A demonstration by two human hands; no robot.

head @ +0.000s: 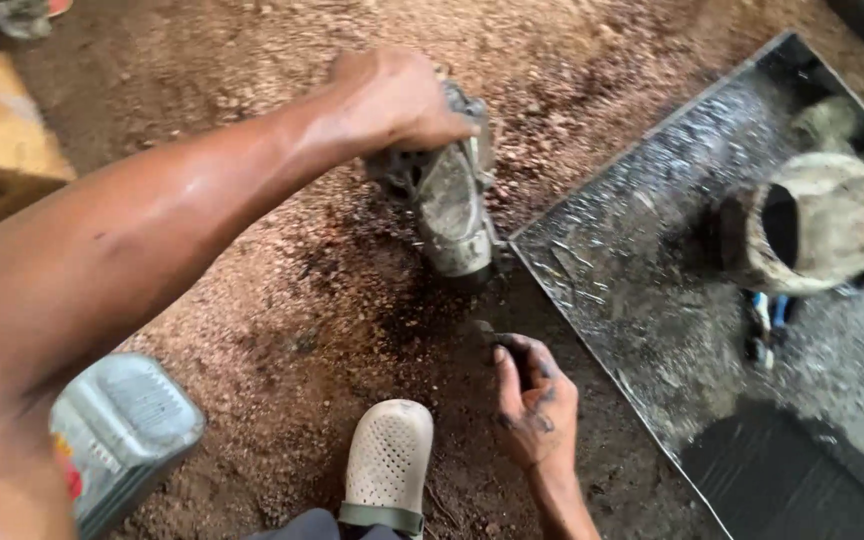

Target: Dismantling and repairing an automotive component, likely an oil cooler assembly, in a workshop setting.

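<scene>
Oily dirt floor (pixel 282 300), left hand (pixel 397 100) gripping engine part (pixel 452 210), right hand (pixel 532 405) pinching small dark piece (pixel 482 332)

The reddish-brown, oil-stained dirt floor (pixel 282 300) carries a shallow greasy metal tray (pixel 632 260) at its right edge and a grey plastic canister (pixel 122 430) near its lower left corner.

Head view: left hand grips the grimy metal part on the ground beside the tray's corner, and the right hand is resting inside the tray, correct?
Not quite. In the head view the right hand is outside the tray, on the dirt. The left hand does grip the metal part by the tray's corner.
</scene>
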